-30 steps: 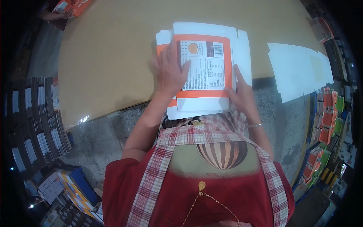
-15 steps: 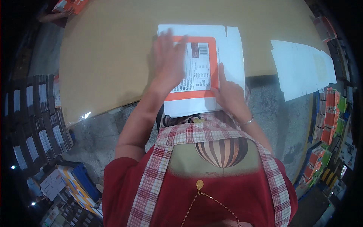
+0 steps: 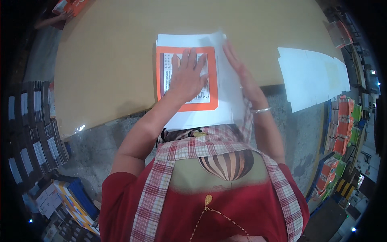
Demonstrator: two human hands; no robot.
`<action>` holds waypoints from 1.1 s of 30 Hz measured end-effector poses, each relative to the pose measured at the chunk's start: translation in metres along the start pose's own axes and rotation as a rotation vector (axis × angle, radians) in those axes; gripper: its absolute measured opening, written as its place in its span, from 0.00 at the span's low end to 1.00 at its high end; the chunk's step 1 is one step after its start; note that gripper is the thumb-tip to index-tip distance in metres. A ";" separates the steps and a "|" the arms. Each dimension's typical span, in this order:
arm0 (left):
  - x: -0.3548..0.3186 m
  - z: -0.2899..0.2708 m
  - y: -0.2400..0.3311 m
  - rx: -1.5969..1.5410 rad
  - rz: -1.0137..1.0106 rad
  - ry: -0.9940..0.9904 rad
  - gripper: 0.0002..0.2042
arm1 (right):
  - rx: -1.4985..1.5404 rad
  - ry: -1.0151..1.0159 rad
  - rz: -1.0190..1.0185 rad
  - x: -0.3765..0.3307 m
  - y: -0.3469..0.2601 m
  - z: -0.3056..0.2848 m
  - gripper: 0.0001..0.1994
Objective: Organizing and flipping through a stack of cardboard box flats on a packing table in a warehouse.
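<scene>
Grey floor shows below the near edge of the brown table. Over that edge, by my plaid apron, lies the flat orange-and-white carton. My left hand spreads on its printed panel, gripping nothing. My right hand stands straight-fingered at its blurred right side; whether it pinches, I cannot tell. Rightward lies a white sheet. Far left, a co-worker's hand touches an orange box.

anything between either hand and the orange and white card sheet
Nothing visible. The left hand lies spread directly on the orange-and-white card sheet. The right hand is at the sheet's right edge, with no other object between them, though blur there hides the exact contact.
</scene>
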State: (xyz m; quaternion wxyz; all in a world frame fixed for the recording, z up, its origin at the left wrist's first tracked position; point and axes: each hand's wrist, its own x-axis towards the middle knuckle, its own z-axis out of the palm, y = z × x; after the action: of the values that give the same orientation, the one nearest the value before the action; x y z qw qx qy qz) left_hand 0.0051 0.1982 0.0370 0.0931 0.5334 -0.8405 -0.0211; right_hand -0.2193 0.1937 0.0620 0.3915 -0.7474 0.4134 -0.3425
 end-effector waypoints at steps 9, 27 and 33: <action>-0.001 0.001 0.000 0.022 -0.003 0.048 0.32 | -0.985 0.123 -0.016 0.006 -0.016 0.060 0.35; -0.002 -0.005 -0.004 0.044 0.042 0.042 0.26 | -1.423 0.003 0.646 -0.132 0.040 -0.151 0.40; -0.002 -0.006 -0.003 0.059 0.035 0.033 0.26 | -0.044 0.080 0.523 -0.104 -0.007 -0.169 0.45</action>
State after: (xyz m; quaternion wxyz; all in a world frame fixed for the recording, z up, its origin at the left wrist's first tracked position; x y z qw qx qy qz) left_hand 0.0091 0.1990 0.0420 0.0917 0.5215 -0.8482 0.0142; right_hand -0.4020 0.2373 0.1261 0.4338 -0.6091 0.6151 -0.2498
